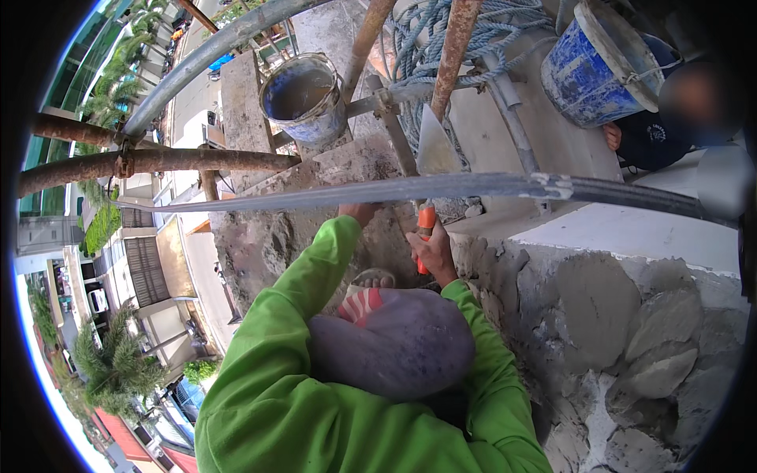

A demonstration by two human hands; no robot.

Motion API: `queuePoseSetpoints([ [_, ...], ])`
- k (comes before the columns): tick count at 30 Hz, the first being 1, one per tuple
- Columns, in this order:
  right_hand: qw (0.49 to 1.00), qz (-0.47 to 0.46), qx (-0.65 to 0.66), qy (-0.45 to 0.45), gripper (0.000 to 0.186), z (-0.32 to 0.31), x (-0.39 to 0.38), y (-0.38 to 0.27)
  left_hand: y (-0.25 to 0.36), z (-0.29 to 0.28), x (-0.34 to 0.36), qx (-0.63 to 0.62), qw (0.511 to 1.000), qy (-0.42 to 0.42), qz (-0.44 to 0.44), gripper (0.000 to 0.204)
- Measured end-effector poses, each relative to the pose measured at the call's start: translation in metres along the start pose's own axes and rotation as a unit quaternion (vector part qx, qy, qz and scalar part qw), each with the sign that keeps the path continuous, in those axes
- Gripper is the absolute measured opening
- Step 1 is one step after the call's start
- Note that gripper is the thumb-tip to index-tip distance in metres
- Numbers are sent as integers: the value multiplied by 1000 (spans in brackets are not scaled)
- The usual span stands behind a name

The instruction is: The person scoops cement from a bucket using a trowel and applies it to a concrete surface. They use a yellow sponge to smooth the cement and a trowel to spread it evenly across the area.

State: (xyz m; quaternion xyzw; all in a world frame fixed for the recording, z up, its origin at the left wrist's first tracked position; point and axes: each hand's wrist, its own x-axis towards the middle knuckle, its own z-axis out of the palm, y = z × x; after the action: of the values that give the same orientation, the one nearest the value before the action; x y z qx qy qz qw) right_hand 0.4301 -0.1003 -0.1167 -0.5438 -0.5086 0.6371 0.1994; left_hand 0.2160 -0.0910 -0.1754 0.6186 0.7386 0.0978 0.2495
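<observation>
My right hand (432,251) is closed round the orange handle of a trowel (438,150). Its pointed, mortar-smeared blade points away from me, past a grey bar (473,186) that crosses the view. Farther left, my left hand (359,213) is reaching down by the mortar-covered board (315,177); that bar covers its fingers, so its grip cannot be made out. Wet grey mortar (276,236) lies in lumps on the boards beside my left forearm. Below my hands are my bent knee in stained trousers (394,339) and my toes in a sandal (375,277).
A bucket of grey liquid (303,98) stands far left of centre among rusty scaffold pipes (158,162). Coiled blue rope (414,59) and a tilted blue bucket (591,67) lie farther right, near another person (654,142). Rough mortared stone wall (607,315) rises at right; a street drops away left.
</observation>
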Motion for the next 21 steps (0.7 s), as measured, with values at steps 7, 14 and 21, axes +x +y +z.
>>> queuePoseSetpoints([
  [7, 987, -78, -127, 67, 46, 39, 13, 47, -15, 27, 0, -30, 992, 124, 14, 43],
  [14, 985, -92, -106, 101, 38, 56, 14, 53, -44, 53, 1, 39, 985, 158, 64, 44],
  [21, 992, -62, -97, 56, 27, 42, 32, 60, -59, 65, 10, -76, 991, 106, 10, 36],
])
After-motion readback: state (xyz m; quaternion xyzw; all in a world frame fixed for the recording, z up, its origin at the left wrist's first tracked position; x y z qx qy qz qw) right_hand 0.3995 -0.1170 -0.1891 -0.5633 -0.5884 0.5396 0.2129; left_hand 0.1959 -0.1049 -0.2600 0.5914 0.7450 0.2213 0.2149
